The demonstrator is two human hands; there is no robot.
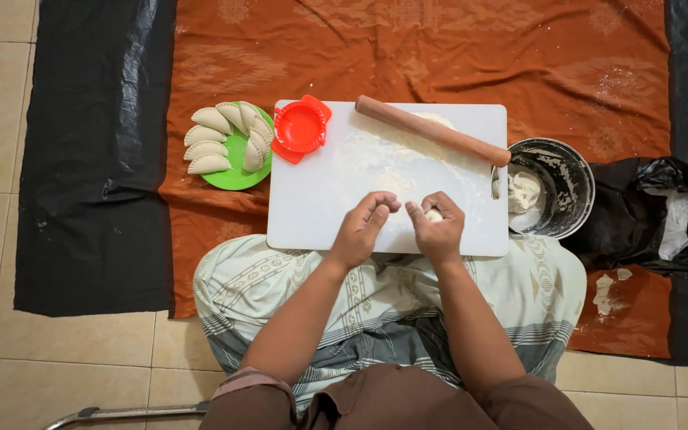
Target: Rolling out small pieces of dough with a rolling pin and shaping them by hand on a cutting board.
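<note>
The person's lap, draped in a striped cloth point(376, 306), lay nearest, just below the white board point(312, 207) that I took as my marker. Over the board's near edge the two hands met. The right hand point(438, 227) was curled around a small lump of dough point(434, 214), fingers closed on it, and the left hand point(362, 227) was half curled beside it with fingertips bent toward the lump; whether they touched it I could not tell. A floury patch spread across the board's middle and far side, and a wooden pin point(431, 130) lay slantwise across the far right corner. On the far left corner sat a red press point(300, 127), open and empty. Just left of the board stood a green plate point(236, 177) holding a fan of crimped pastries point(224, 139). Right of the board a metal pot point(555, 187) held more dough, and beyond that lay a black bag point(654, 219) with flour in it. To my eye the lump wanted an even, gentle rounding between both hands, kept over the floured patch so it would not stick.
</note>
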